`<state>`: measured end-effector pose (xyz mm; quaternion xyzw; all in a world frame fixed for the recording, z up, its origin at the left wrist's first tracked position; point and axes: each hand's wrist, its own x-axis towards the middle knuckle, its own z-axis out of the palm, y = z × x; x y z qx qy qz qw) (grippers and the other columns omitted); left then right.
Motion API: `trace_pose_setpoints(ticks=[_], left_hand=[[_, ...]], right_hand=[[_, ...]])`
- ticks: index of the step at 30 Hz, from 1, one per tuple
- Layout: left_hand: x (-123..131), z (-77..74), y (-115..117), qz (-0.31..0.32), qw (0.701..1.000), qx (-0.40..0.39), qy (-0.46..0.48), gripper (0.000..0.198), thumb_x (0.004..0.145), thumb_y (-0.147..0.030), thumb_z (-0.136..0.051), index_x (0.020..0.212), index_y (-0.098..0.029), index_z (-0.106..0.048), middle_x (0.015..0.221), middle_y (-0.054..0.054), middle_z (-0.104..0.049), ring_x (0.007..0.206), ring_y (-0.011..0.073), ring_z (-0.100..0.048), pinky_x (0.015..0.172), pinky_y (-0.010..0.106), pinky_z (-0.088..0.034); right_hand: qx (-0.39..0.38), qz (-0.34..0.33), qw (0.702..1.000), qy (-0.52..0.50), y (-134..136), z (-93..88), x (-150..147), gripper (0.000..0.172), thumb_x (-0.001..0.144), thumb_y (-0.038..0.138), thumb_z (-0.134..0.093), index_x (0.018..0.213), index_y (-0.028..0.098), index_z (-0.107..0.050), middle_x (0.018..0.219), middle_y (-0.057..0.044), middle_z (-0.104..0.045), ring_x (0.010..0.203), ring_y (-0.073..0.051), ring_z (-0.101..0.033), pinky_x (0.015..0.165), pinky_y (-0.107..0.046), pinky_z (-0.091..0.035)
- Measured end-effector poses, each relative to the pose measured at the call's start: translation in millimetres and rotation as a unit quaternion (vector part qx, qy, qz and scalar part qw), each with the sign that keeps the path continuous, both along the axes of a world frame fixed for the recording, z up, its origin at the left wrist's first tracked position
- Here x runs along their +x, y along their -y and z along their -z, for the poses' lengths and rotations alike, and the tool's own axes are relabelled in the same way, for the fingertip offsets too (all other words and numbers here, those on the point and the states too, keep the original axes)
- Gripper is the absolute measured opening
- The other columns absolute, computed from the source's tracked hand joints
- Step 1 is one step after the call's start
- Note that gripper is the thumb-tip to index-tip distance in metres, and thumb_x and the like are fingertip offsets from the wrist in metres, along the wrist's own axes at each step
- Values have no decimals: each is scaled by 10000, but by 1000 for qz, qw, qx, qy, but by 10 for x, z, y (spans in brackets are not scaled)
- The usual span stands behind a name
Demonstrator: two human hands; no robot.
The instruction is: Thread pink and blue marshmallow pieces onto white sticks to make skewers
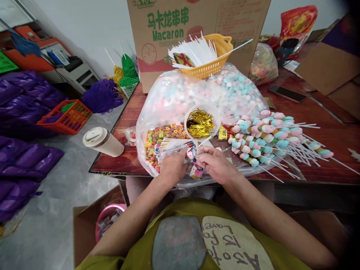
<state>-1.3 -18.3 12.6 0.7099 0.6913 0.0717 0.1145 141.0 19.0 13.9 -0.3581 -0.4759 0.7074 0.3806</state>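
Observation:
Over the table's front edge, my left hand (174, 165) is closed on a small printed packet (191, 152) in white, red and blue. My right hand (215, 163) meets it from the right in a pinch; what the fingertips hold is too small to make out. A white stick (204, 141) slants up just beyond them. Under my left hand lies a stack of clear printed wrappers (170, 147). Ring-shaped candies (165, 133) in several colours lie in the large clear bag. Past my hands stands a white tub (217, 122) of gold twist ties (200, 123).
Finished-looking marshmallow skewers (264, 137) are piled at right. Behind sit a marshmallow bag (180, 90), a yellow basket (208, 67) of white sticks and a Macaron carton (168, 33). A lidded cup (102, 141) is near the left edge; a phone (287, 93) lies back right.

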Motion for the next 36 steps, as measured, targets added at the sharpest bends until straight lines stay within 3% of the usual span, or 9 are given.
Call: trace_pose_setpoints(ticks=[3,5,7,9,14,20,25,28,36], left_hand=[[-109,1,-21,43,968,-35,244,367,824,-368,-543,1138,-180,-548,1044,71,-666,946,227,-607,822,337,-462],[-155,-13,-10,76,916,-72,387,374,808,-415,-561,1091,-171,-569,1026,54,-661,902,194,-602,796,302,-472],[-172,-54,12,74,870,-141,467,407,782,-449,-587,1072,-164,-569,888,35,-653,733,150,-586,648,257,-477],[-166,-117,31,54,837,-202,505,429,744,-471,-625,1033,-160,-566,738,-3,-592,574,100,-506,498,210,-422],[-119,-239,37,33,799,-244,548,467,648,-465,-714,957,-154,-556,653,-41,-513,495,62,-429,412,175,-359],[-135,-259,31,50,815,-266,513,457,692,-464,-678,997,-142,-568,625,-43,-515,495,69,-421,447,191,-356],[-154,-232,20,116,883,-166,424,414,738,-431,-642,1025,-135,-609,917,29,-626,815,162,-546,748,267,-447],[-145,-180,21,112,913,-134,367,406,753,-442,-623,1015,-131,-620,920,38,-641,869,192,-553,797,289,-441],[-96,-130,23,98,939,-98,314,400,778,-458,-585,1041,-157,-603,964,43,-665,886,203,-581,799,292,-449]], right_hand=[[-19,14,999,-31,-45,-4,68,210,649,324,-624,613,197,-461,509,71,-403,453,-77,-347,479,-246,-341],[100,109,989,25,-70,-31,144,176,711,320,-612,670,199,-490,577,50,-469,512,-92,-418,535,-255,-384],[295,167,934,117,-82,-77,235,85,765,270,-592,737,202,-550,689,12,-550,645,-121,-509,626,-273,-425],[464,132,855,192,-88,-121,311,41,802,212,-562,816,206,-599,814,-28,-601,782,-152,-555,713,-299,-452],[621,38,738,261,-109,-103,344,179,849,157,-487,991,181,-593,956,-91,-607,906,-189,-558,796,-350,-474],[656,-20,697,289,-135,-98,339,139,871,157,-455,931,170,-580,896,-84,-601,860,-185,-547,745,-318,-456],[653,-66,686,316,-143,-164,375,120,886,168,-432,915,150,-547,797,-58,-591,761,-166,-533,672,-285,-416],[650,-76,678,334,-142,-149,370,127,886,168,-423,817,169,-530,738,-39,-579,713,-156,-521,639,-271,-385],[624,-50,713,314,-119,-54,307,129,879,153,-403,839,175,-524,743,-34,-577,701,-147,-517,627,-259,-362]])
